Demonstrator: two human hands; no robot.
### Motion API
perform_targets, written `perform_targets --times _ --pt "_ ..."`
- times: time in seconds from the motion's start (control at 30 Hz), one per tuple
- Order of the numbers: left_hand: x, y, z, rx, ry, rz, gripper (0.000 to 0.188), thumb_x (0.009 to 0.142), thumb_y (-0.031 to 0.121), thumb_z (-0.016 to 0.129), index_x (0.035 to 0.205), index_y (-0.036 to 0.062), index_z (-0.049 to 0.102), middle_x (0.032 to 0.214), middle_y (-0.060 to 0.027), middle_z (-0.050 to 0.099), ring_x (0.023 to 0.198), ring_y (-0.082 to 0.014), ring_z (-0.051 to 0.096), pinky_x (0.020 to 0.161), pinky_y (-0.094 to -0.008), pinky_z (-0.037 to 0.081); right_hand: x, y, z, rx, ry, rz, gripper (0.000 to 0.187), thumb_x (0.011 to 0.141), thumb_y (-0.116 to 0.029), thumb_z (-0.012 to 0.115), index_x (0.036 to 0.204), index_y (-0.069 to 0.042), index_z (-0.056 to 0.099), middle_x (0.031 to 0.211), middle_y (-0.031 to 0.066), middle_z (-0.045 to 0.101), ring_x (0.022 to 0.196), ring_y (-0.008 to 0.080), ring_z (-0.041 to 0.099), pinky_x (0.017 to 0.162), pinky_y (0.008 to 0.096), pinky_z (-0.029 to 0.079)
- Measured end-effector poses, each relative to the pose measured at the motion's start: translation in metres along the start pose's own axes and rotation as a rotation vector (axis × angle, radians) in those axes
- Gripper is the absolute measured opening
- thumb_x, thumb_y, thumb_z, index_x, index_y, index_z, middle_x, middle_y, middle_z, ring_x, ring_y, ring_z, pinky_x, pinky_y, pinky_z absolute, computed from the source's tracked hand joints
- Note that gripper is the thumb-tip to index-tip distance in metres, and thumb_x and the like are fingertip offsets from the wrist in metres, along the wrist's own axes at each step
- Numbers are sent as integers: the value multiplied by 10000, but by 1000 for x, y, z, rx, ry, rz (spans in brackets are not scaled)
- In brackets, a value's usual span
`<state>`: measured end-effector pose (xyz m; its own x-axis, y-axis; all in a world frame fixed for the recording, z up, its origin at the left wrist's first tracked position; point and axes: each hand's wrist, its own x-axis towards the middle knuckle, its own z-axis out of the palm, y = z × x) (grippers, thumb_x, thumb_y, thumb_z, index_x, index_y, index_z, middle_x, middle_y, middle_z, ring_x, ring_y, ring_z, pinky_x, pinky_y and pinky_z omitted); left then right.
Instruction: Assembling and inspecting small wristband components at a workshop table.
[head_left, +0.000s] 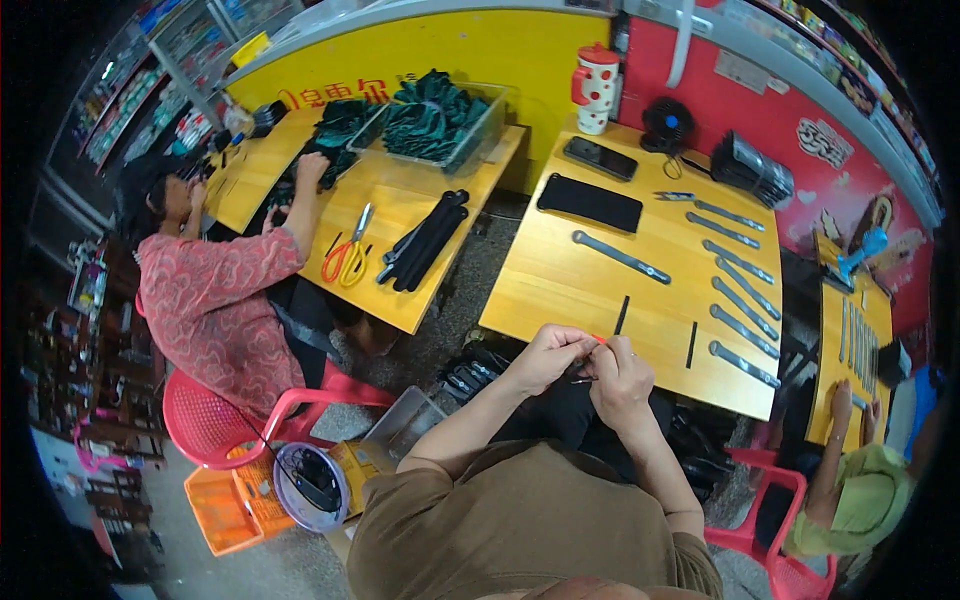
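**A small orange piece [599,340], pinched**

The yellow wall panel [540,60] carries red characters [340,95]. At my worktop's [540,270] near edge, my left hand [548,360] and right hand [622,382] meet. A black strip [622,315] lies just beyond, nearer the right, lengthwise away from me. Both hands' fingers pinch the orange piece between them; its long axis is unclear.

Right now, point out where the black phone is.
In the head view, the black phone lies toward the far left corner of the middle table, between the polka-dot tumbler and the flat black rectangle.
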<state>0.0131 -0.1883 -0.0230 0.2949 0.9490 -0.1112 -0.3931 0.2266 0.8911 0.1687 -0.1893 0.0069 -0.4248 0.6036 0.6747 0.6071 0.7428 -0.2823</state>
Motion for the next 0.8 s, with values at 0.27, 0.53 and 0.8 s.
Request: perform_targets --times 0.27,0.53,0.8 --pt "9 13 -10 -100 461 354 221 964 116 541 792 7 627 710 -51 601 602 -129 568 565 -279 481 20 -17 -7 17 -132 -536 158 665 -115 614 789 -22 584 794 90 522 620 165 559 492 296 438" --pt "-19 112 -216 -818 974 676 213 996 231 495 829 102 524 684 -3 485 501 -107 455 453 -235 419 -6 -22 -64 810 -88 -220 225 625 36 717 771 -17 554 784 125 568 527 232 553 442 307 411" --pt "-1 163 -147 463 567 85 162 936 211 611 897 77 694 621 24 545 496 -45 469 389 -190 313 -62 29 -126 1121 161 536 128 765 -17 666 764 -28 539 854 192 652 678 138 535 619 246 422"
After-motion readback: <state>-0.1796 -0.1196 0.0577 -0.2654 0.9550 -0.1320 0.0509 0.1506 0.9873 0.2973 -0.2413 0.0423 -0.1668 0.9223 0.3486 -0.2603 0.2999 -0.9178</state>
